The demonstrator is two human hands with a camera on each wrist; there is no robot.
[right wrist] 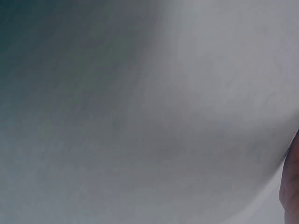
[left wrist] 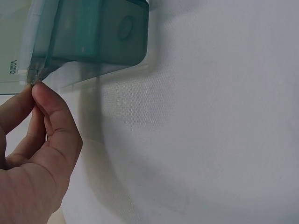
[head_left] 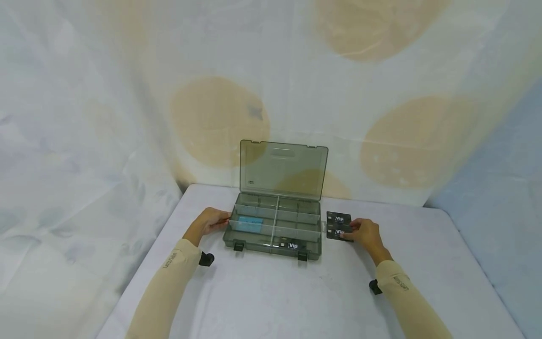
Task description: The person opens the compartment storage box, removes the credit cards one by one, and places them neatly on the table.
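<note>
A smoky see-through organiser box (head_left: 277,226) stands open at the table's middle, its lid upright. One left compartment holds a light blue card (head_left: 251,220); a black Vip card (head_left: 292,246) lies in the front right one. My left hand (head_left: 226,220) pinches the box's left rim, and the left wrist view shows thumb and finger of the left hand (left wrist: 33,86) meeting at the box's corner (left wrist: 93,32). Right of the box lie two black Vip cards; my right hand (head_left: 348,232) pinches the nearer card (head_left: 337,232), beside the farther card (head_left: 338,218). The right wrist view is a grey blur.
The white cloth-covered table (head_left: 296,296) has its left edge close to my left forearm. A draped sheet with tan circles (head_left: 220,117) hangs just behind the box's lid. Both forearms wear beige sleeves with black wrist mounts.
</note>
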